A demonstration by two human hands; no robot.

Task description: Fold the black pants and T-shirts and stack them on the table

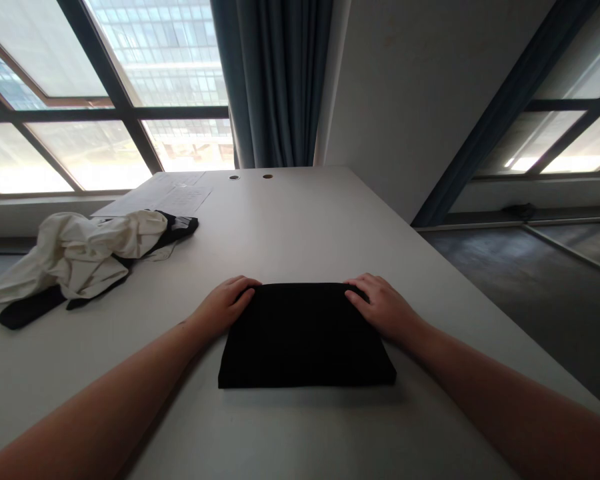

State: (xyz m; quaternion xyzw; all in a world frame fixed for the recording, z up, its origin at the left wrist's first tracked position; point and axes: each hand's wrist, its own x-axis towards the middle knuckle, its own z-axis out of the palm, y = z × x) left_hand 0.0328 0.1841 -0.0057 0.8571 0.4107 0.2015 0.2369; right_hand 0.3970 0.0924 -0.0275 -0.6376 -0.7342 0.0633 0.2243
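Observation:
A folded black cloth (307,337) lies flat on the white table in front of me, squared into a neat block with its wide edge toward me. My left hand (233,301) grips its far left corner, thumb on top and fingers curled over the back edge. At the far right corner, my right hand (380,303) holds the cloth in the same way. The fingertips behind the far edge are partly hidden. What kind of garment or fabric piece it is cannot be made out.
On the left of the white table (290,233) is a crumpled heap of cream and black clothing (87,257). Sheets of paper (165,193) lie behind it. Two cable holes (235,177) sit near the far edge, before a blue curtain (275,80). The table's right edge drops to a grey floor.

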